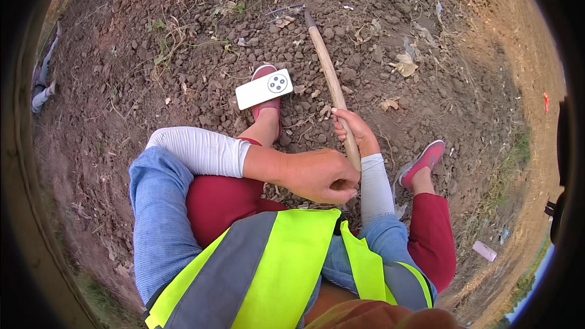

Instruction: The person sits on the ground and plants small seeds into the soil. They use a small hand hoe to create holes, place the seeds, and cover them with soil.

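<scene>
My right hand [356, 131] grips the wooden handle of a rake or hoe [328, 63] near its lower end. The tool slants away from me, its dark metal socket and thin prongs lying on the cloddy soil; the head's exact shape is hard to tell. My left hand [322, 176] reaches across in front of my body with fingers curled, just left of the handle's butt. I cannot tell whether anything is inside those fingers. A white smartphone [264, 89], camera side up, lies over my left red shoe [264, 71].
Dry leaves [404, 65] and weeds [171, 45] dot the soil [205, 87]. My right shoe [422, 164] stands at the right. Beyond it lie a pink object [484, 251] and grass [507, 178]. Part of another person [43, 98] shows at the far left edge.
</scene>
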Action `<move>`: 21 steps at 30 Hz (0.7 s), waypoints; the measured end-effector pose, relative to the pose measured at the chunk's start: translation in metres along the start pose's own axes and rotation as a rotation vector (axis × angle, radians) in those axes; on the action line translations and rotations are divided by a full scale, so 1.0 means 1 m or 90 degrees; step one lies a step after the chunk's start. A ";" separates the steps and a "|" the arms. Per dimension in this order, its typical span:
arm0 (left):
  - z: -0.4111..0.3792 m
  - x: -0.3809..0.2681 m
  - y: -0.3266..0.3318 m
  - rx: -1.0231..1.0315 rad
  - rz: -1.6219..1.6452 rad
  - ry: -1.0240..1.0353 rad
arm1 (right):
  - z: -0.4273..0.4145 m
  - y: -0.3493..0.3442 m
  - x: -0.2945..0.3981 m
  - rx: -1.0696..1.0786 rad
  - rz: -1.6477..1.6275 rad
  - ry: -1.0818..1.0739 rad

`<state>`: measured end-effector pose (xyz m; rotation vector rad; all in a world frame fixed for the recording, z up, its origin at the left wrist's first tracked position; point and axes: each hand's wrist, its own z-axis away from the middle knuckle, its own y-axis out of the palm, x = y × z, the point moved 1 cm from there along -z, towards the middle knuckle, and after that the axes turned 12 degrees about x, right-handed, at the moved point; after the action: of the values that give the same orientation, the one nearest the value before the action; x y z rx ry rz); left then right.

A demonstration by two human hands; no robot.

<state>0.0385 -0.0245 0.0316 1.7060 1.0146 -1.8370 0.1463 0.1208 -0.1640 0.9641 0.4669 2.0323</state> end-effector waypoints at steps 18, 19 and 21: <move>0.007 0.138 -0.107 -0.107 -0.345 -0.378 | 0.035 -0.075 -0.024 -0.376 0.298 -0.179; 0.008 0.155 -0.125 -0.109 -0.387 -0.430 | 0.031 -0.070 -0.023 -0.443 0.432 -0.207; 0.004 0.185 -0.157 -0.124 -0.473 -0.534 | 0.024 -0.063 -0.023 -0.639 0.699 -0.221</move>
<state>-0.1074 0.1033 -0.1141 0.3056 1.4354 -2.4274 0.2062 0.1395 -0.1974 0.9146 -1.4425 2.3990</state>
